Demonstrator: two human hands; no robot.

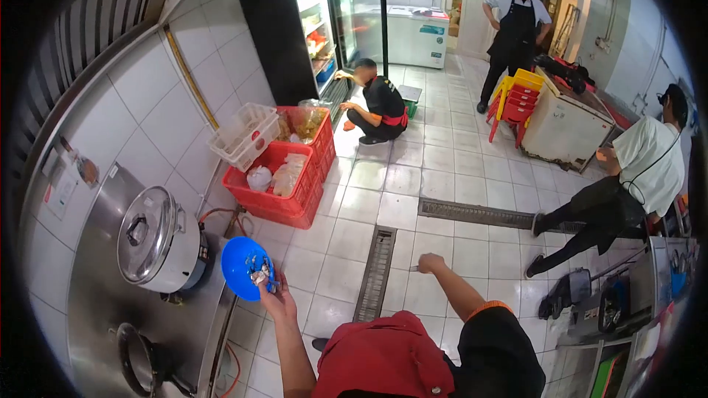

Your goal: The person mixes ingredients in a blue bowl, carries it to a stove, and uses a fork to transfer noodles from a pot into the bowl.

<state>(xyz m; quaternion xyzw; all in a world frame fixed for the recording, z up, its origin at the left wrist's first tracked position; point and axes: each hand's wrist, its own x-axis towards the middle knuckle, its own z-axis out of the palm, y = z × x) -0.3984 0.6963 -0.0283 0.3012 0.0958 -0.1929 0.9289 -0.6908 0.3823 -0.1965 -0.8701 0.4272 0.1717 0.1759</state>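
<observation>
A blue bowl with some pale and dark bits of food in it is tilted in my left hand, whose fingers grip its lower right rim. The bowl hangs beside the edge of a steel counter. On that counter stands a large lidded pot, just left of the bowl. My right hand is stretched out over the tiled floor, closed around a small thin object too small to name.
Red crates with bags stand ahead by the left wall. One person crouches at an open fridge. Another person stands at the back, and a third at the right. A drain grate crosses the floor.
</observation>
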